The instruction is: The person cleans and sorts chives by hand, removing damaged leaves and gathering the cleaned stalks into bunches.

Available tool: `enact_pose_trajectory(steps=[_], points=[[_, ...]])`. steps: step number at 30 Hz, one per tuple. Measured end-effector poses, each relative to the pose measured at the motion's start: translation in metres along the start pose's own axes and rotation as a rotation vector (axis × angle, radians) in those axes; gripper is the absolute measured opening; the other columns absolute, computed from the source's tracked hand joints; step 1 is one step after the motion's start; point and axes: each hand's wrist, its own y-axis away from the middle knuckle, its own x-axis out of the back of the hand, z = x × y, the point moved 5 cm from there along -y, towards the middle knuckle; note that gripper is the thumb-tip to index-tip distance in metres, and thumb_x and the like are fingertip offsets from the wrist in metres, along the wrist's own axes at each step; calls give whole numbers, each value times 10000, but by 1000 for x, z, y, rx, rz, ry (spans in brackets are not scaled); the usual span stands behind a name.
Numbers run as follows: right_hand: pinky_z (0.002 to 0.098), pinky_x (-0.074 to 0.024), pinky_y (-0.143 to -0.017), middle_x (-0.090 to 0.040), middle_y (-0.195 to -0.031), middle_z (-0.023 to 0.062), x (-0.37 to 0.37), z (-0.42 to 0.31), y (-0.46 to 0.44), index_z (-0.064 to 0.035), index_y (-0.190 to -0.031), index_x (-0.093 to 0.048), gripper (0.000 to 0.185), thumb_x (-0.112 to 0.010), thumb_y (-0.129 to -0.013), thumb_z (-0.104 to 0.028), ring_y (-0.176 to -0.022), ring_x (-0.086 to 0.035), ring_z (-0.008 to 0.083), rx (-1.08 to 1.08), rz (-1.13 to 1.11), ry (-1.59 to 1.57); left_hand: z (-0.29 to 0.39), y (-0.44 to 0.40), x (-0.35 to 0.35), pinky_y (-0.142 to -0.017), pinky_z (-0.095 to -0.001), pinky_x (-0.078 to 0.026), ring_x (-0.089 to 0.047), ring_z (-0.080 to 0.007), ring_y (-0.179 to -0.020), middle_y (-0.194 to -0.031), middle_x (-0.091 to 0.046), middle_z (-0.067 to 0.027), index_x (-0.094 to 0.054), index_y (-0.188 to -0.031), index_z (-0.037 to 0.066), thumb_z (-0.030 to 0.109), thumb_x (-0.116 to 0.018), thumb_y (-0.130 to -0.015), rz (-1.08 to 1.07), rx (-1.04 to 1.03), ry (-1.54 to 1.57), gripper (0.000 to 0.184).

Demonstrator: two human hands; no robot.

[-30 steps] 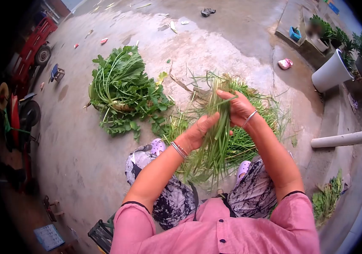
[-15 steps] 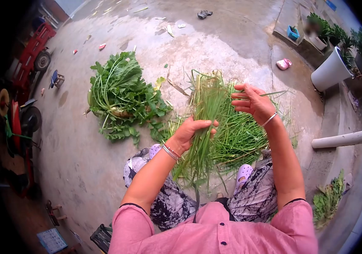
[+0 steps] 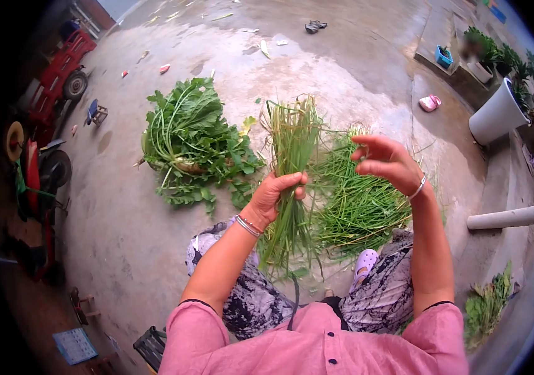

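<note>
My left hand is closed around the middle of a bunch of chives, held upright above the ground. The bunch has long thin green blades with dry, yellowish ones among them, mostly at the upper end. To the right of it, my right hand hangs in the air with thumb and fingers apart, and I see nothing held in it. Below that hand lies a loose pile of chives on the concrete. Part of the pile is hidden by the hand.
Large leafy radishes lie on the ground to the left. A purple clog is on my foot by the pile. On the right are a white planter, a white pipe and wilted greens. A red cart stands far left.
My right hand has drawn away from the bunch to the right, and its fingers have curled. The bunch in my left hand has shifted slightly left. The view has turned a little.
</note>
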Motion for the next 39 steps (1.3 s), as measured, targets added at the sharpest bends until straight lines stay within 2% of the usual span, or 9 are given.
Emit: enact_pose_trajectory(steps=[3, 5, 14, 19, 28, 29, 33, 35, 39], points=[[317, -505, -730, -572, -1062, 128, -9, 1, 7, -172, -1306, -403, 605, -594, -756, -9, -787, -595, 189, -138, -78, 239, 6, 3, -2, -583, -257, -450, -542, -123, -620, -816, -588, -55, -541, -956, 34, 69, -597, -808, 60, -31, -100, 162], [305, -503, -733, -582, -1044, 136, 15, 12, 7, -266, -1336, -350, 682, -535, -758, 44, -802, -605, 190, -179, 46, 801, 8, 3, -4, -559, -254, -474, -561, -126, -608, -788, -591, -50, -543, -954, 35, 46, -613, -788, 88, -51, -194, 180], [271, -508, -738, -619, -978, 76, 44, 4, 4, -85, -1151, -558, 356, -569, -801, -20, -834, -598, 143, 188, 404, 560, 2, 0, -7, -521, -197, -460, -553, -79, -598, -756, -579, -16, -541, -954, 44, 36, -652, -757, 154, -65, -399, 227], [268, -511, -728, -450, -1261, 106, -17, -2, -7, -107, -1269, -439, 598, -685, -726, -70, -890, -564, 151, 230, 287, 641, -14, -3, -14, -542, -198, -460, -547, -75, -612, -777, -576, -7, -532, -984, 52, 46, -661, -752, 186, -21, -457, 266], [343, -478, -746, -431, -1238, 170, -55, 17, -12, -115, -1315, -347, 744, -717, -673, -188, -892, -569, 256, 277, 306, 927, -37, -3, -25, -642, -218, -460, -544, -81, -734, -844, -556, 9, -491, -1080, 59, 34, -669, -736, 34, 6, -545, 388], [376, -470, -784, -530, -1111, 150, -56, 16, -12, -55, -1208, -427, 545, -662, -728, -166, -898, -573, 333, 293, 339, 904, -37, -3, -24, -670, -219, -460, -546, -89, -779, -892, -565, -9, -470, -1105, 55, 30, -673, -729, 9, 22, -539, 428], [359, -487, -719, -604, -903, 127, -42, 23, -24, -31, -1024, -548, 297, -622, -744, -92, -799, -601, 312, 350, 386, 841, -36, 1, -29, -662, -222, -462, -551, -94, -759, -904, -579, -29, -469, -1104, 52, 35, -679, -724, 28, 55, -525, 434], [312, -499, -606, -618, -734, 103, -32, 13, -22, -23, -856, -604, 98, -584, -760, -33, -675, -614, 250, 473, 456, 882, -33, 6, -34, -653, -221, -463, -555, -98, -731, -892, -591, -45, -485, -1078, 40, 45, -684, -720, 34, 94, -428, 410], [242, -484, -512, -629, -706, 78, 8, 7, -19, -28, -831, -624, 80, -574, -772, -10, -602, -588, 128, 324, 663, 698, -25, 12, -32, -600, -217, -450, -545, -94, -660, -796, -583, -27, -523, -989, 29, 47, -684, -717, 52, 100, -412, 316]])
